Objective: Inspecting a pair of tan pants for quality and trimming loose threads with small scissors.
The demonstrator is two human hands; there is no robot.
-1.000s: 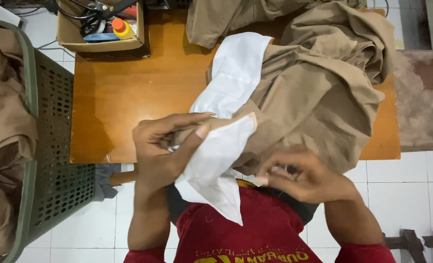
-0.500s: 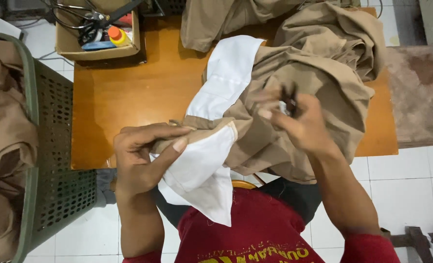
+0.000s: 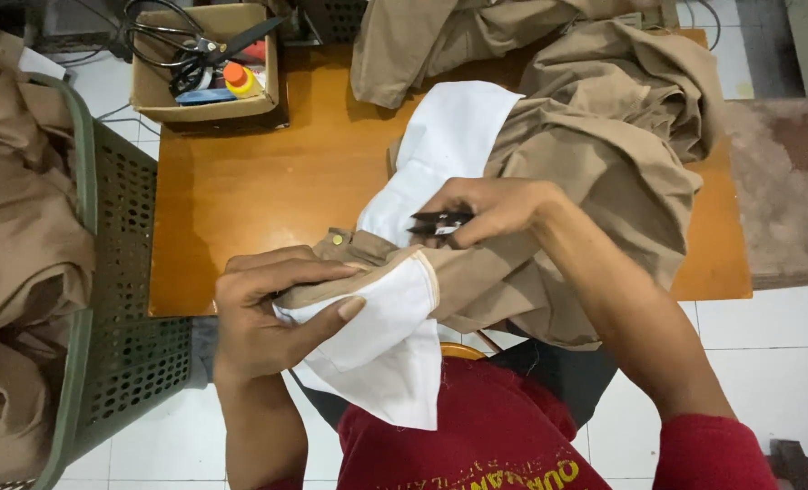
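A khaki garment (image 3: 595,163) with a white lining (image 3: 449,145) lies across the right half of a wooden table (image 3: 250,209). My left hand (image 3: 272,313) grips a folded khaki edge with a white pocket flap (image 3: 381,340) hanging from it, thumb on top. My right hand (image 3: 490,209) holds small black thread snips (image 3: 436,222), their tips pointing left toward the waistband with a metal button (image 3: 338,240).
A cardboard box (image 3: 209,63) at the table's back left holds scissors, a small bottle and tools. A green plastic basket (image 3: 118,299) full of khaki cloth stands at the left. White tiled floor lies below, with a worn mat (image 3: 785,181) at the right.
My right hand rose from my lap to the garment, picked up the black snips and brought them left toward the waistband. My left hand kept its grip on the fabric.
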